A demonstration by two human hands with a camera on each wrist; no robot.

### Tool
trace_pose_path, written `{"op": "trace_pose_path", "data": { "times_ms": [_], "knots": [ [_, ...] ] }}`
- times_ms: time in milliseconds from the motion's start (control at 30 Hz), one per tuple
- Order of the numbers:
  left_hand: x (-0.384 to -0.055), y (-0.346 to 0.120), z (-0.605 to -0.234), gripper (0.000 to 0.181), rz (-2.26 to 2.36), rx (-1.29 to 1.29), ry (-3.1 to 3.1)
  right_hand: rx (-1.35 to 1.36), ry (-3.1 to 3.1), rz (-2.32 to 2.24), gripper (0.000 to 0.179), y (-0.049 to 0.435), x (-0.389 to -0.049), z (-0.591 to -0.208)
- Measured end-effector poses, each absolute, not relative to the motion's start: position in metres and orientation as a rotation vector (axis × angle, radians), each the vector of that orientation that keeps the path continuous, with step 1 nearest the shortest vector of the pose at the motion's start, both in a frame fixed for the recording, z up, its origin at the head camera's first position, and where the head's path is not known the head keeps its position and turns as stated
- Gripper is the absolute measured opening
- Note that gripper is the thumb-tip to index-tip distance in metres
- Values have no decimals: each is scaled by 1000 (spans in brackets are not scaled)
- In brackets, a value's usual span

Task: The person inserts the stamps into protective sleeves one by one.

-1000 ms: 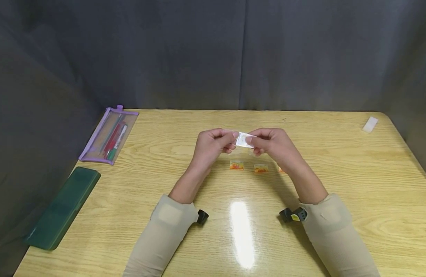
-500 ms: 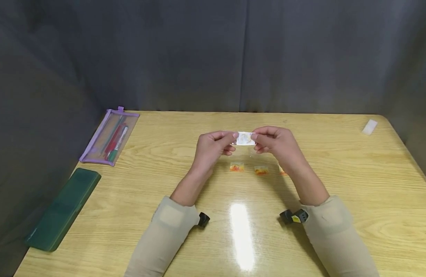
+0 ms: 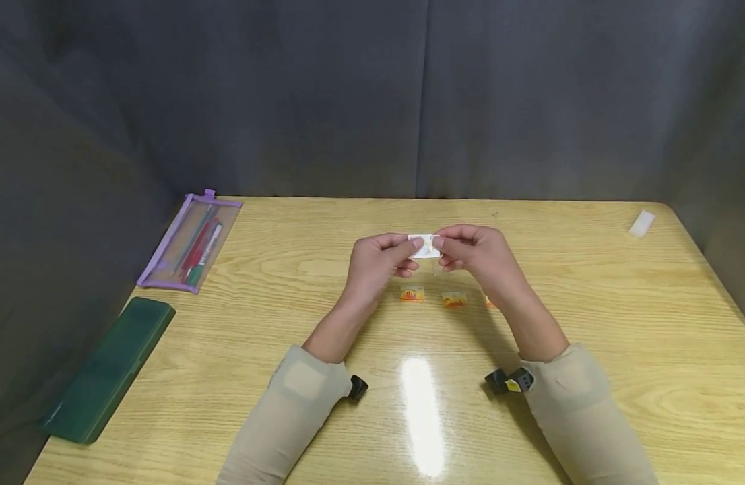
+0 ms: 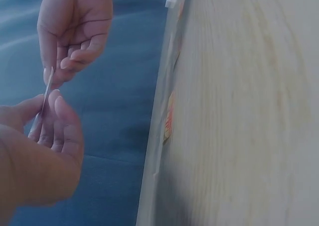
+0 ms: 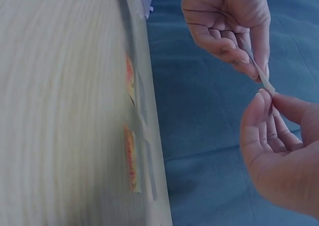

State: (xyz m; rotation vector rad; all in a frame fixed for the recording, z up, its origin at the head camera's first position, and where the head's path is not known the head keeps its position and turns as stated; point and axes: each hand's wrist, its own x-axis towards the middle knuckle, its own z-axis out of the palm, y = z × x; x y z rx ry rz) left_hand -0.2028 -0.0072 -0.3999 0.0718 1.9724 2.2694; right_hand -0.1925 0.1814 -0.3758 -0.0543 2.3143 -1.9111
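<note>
While the green box at the left looks closed and hides anything inside, the purple see-through pouch beside it has pens in it. The left hand pinches the white slip, and its thumb lies further over it than a moment ago, so its grip seems better. The slip is above the counter, between both hands, and the right hand pinches the other end.

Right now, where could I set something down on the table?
Bare: right of the right sleeve, up to the white block; also between the left sleeve and green case. Crowded: left edge, with that case and the mesh pouch; middle, with orange cards near the left hand and right hand.
</note>
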Motion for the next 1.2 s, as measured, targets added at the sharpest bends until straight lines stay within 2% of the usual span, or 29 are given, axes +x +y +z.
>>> {"op": "trace_pose_path", "data": {
  "times_ms": [333, 667, 1200],
  "knots": [
    [-204, -14, -391, 26, 2155, 141, 1965, -50, 2294, -1927, 34, 190, -193, -372],
    [-207, -27, -388, 22, 2133, 52, 1987, -73, 2262, -1989, 33, 186, -193, -371],
    [-206, -33, -391, 23, 2140, 53, 1960, -95, 2200, -1824, 37, 193, -192, -373]
  ]
}}
